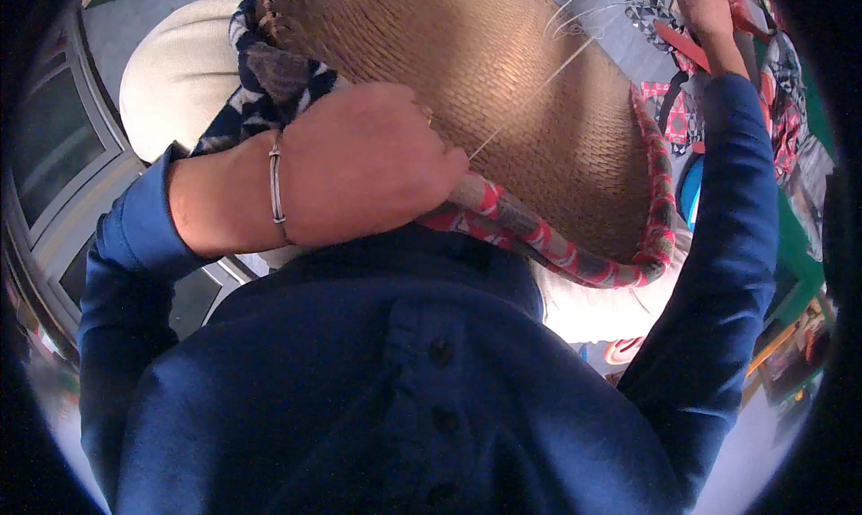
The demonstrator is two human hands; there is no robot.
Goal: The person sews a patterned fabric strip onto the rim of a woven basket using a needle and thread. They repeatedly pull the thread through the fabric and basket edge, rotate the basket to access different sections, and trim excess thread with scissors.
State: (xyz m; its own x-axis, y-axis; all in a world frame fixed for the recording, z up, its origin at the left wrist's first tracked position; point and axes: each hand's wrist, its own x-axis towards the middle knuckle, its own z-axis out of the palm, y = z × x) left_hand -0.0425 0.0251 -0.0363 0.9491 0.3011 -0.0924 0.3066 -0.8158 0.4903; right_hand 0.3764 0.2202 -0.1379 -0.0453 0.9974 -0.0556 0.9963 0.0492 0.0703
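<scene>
A large woven winnowing tray or shallow basket (539, 91) lies tilted across my lap. Red, grey and beige patterned cloth (559, 245) wraps its near rim. My left hand (377, 165) is closed over this rim, its fingers hidden beneath. A pale thread (532, 101) runs taut from beside that hand towards the upper right, over the weave. Loose loops of thread (579, 20) hang past the tray's far edge. My right hand (704, 6) is stretched out at the top right, cut by the picture's edge, so its fingertips cannot be made out. Dark blue and white patterned cloth (249, 97) covers the rim at left.
Patterned cloth scraps (673, 114) lie beyond my right forearm. A flat reddish piece (680, 45) is beside my right wrist. Cream-coloured fabric (182, 77) bulges at the left, near a metal-framed glass panel (54, 131). Something round and blue (691, 192) shows behind my right sleeve.
</scene>
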